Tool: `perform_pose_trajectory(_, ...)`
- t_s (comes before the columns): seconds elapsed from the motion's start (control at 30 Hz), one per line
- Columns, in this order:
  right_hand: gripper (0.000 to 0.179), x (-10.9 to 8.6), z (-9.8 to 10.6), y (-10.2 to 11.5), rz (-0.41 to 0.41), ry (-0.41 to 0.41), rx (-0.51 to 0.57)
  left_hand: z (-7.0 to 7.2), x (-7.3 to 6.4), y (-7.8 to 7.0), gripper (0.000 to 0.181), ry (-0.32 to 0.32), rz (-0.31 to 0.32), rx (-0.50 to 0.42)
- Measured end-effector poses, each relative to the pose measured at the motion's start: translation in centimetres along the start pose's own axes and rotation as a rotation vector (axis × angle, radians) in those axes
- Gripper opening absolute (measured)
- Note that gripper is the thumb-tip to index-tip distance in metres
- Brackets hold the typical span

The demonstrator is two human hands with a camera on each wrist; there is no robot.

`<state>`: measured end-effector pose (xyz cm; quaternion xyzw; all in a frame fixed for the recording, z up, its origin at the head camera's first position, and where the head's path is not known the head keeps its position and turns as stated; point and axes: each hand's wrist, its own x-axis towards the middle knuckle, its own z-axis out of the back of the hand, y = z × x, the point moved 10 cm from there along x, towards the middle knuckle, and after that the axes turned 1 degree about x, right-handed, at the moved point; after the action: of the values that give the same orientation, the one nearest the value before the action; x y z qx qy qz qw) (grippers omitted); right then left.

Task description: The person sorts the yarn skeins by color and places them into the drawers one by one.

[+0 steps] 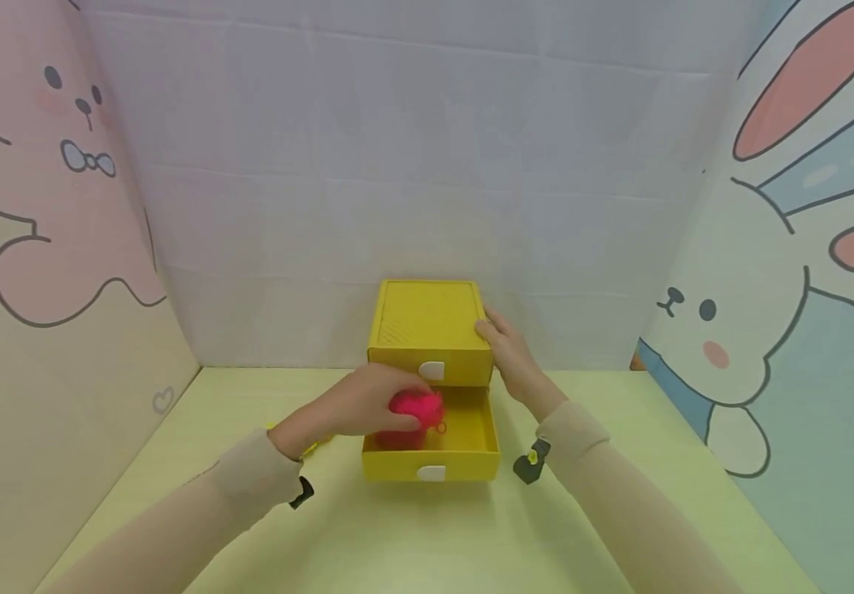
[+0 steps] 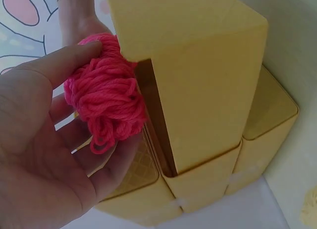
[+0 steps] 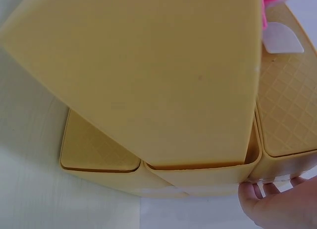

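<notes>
Yarn (image 1: 419, 406): a pinkish-red bundle within the left part of the lower drawer's opening; whether its underside touches the drawer floor cannot be told, since fingers cover part of it.
Left hand (image 1: 375, 402): grasping the yarn, thumb across the near side and fingers behind; this wide hold probably suits a soft, loose bundle, keeping the strands together.
Loose loop (image 2: 101, 140): 1 small loop hangs free below the bundle, likely because the grasp does not reach it.
Box (image 1: 430, 309): yellow, with 2 stacked drawers, standing on the tabletop (image 1: 427, 536) near the back cloth (image 1: 430, 148).
Lower drawer (image 1: 464, 467): pulled out toward the person, which leaves its inside reachable from above.
Upper drawer (image 1: 464, 365): closed above it, so it does not cover the lower opening.
Right hand (image 1: 510, 355): not clenched; it rests against the box's right side, thumb at the top edge, presumably to steady the box.
White tabs (image 1: 431, 473): 1 at the middle of each drawer front, apparently placed there for pulling.
Yellow item (image 1: 315, 446): on the tabletop left of the drawer, partly hidden by the left wrist; its kind is unclear.
</notes>
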<state>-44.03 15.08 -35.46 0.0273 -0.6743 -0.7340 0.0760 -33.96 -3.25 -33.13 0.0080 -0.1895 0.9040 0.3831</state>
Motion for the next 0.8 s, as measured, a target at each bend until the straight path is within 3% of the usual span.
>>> perform_pose_trajectory(0.33,0.063,0.1,0.3,-0.2,-0.002,-0.015,0.016,-2.8,3.1,-2.2,0.033,0.054,-0.019,0.068)
perform_pose_trajectory(0.8,0.063,0.3,0.3,-0.2,0.009,-0.009,0.022,-5.6,5.2,-2.1,0.033,0.069,-0.023,0.102)
